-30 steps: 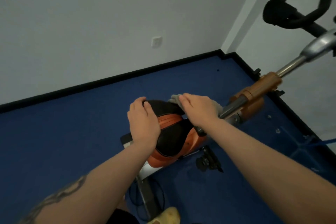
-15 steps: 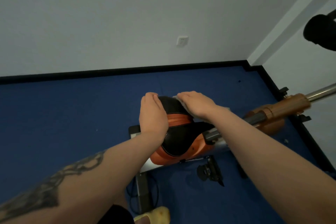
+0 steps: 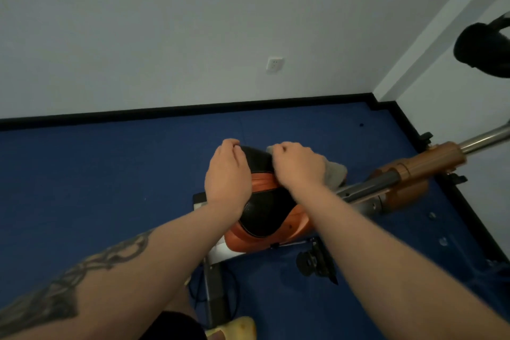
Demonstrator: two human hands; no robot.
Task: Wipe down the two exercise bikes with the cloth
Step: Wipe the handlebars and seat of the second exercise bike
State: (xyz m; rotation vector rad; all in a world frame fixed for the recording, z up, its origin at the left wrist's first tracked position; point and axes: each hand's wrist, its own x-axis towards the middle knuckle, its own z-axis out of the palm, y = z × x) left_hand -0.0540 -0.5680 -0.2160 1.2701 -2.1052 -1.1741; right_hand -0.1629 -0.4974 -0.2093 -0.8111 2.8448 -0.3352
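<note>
An exercise bike's black and orange saddle [image 3: 262, 210] sits in the middle of the view, with its orange and silver frame [image 3: 419, 171] running off to the right. My left hand [image 3: 227, 174] grips the saddle's far left edge, fingers curled over it. My right hand [image 3: 298, 164] holds a grey cloth [image 3: 335, 171] against the saddle's far right side, fingers curled on the cloth. Most of the cloth is hidden under that hand.
A black padded handlebar end [image 3: 480, 50] shows at the upper right edge. Blue carpet [image 3: 96, 188] spreads left of the bike, bounded by a black skirting and white walls. A black pedal [image 3: 317, 261] and the bike's base post [image 3: 218, 290] lie below the saddle.
My right hand has curled its fingers and slid the cloth a little along the saddle's far side. The left hand keeps its grip on the saddle. The view has shifted slightly.
</note>
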